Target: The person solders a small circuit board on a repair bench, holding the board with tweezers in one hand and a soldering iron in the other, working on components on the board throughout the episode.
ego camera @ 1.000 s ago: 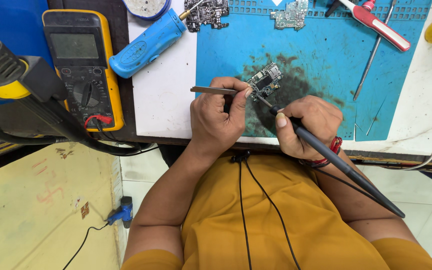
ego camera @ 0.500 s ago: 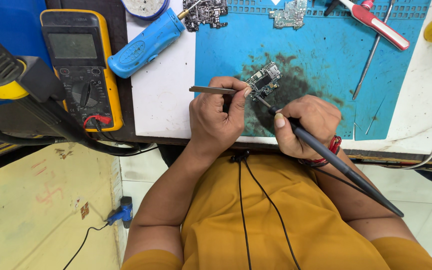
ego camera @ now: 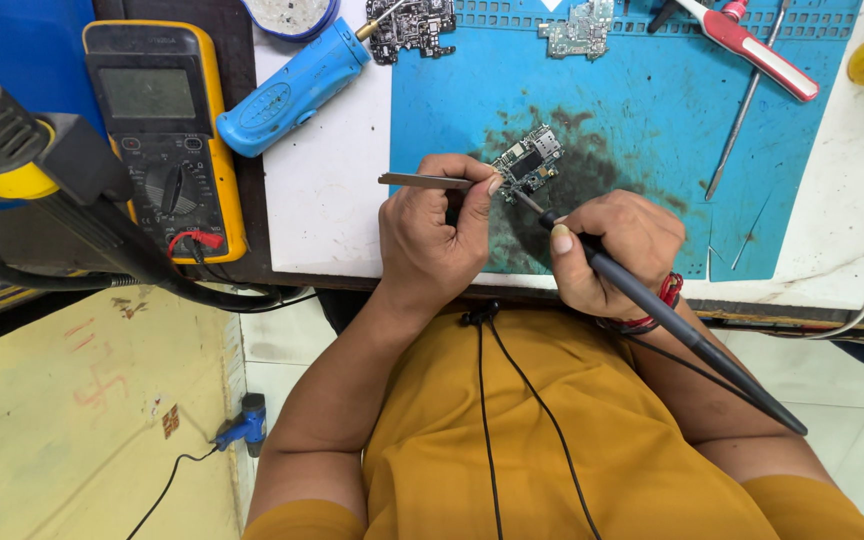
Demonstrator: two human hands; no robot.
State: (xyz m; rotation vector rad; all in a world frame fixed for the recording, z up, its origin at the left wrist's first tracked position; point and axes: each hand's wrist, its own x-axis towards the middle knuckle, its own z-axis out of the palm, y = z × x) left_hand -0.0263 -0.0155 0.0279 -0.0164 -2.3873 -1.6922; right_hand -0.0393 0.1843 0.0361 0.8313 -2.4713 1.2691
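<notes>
Circuit board: a small green circuit board lay on the dark, stained patch of the blue work mat, near the mat's 7 o'clock corner.
Left hand: the left hand was clenched around metal tweezers, whose points met the board's 9 o'clock edge.
Right hand: the right hand gripped a dark soldering iron like a pen; its tip touched the board's 6 o'clock edge, its handle trailing toward 4 o'clock past the bench edge.
Open room: bare mat stretched from the board toward 1 and 3 o'clock; white bench top lay free at 9 o'clock.
Mat edges: two more circuit boards sat along the 12 o'clock edge; a red-handled tool and a thin probe lay toward 2 o'clock.
Further out: a blue-handled tool at 10 o'clock, then a yellow multimeter at 9 o'clock, well apart from the hands.
</notes>
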